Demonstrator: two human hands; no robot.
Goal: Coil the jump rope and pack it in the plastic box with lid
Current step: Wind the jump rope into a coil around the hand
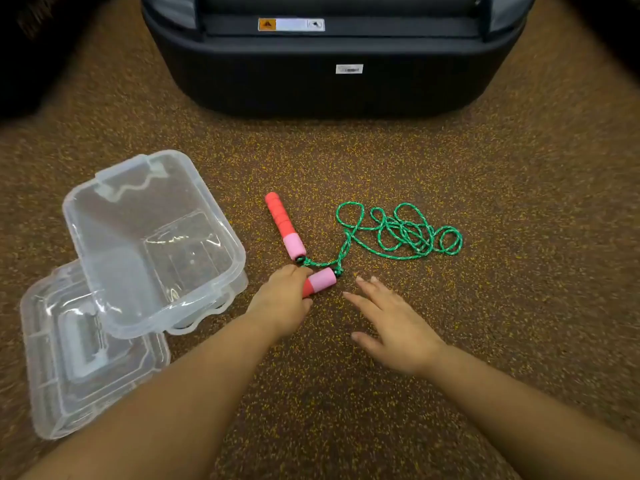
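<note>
A jump rope lies on the speckled brown floor. Its green cord (401,232) is spread in loose tangled loops to the right. One red and pink handle (284,225) lies free, pointing up and left. My left hand (282,303) is closed around the second handle (322,280), whose pink end sticks out to the right. My right hand (391,323) hovers just right of it, fingers spread, holding nothing. The clear plastic box (86,216) stands open at the left, tilted, resting partly on its clear lid (45,382).
A large dark machine base (332,84) with a white label stands at the far side of the floor. Speckled floor stretches to the right of the rope and in front of my arms.
</note>
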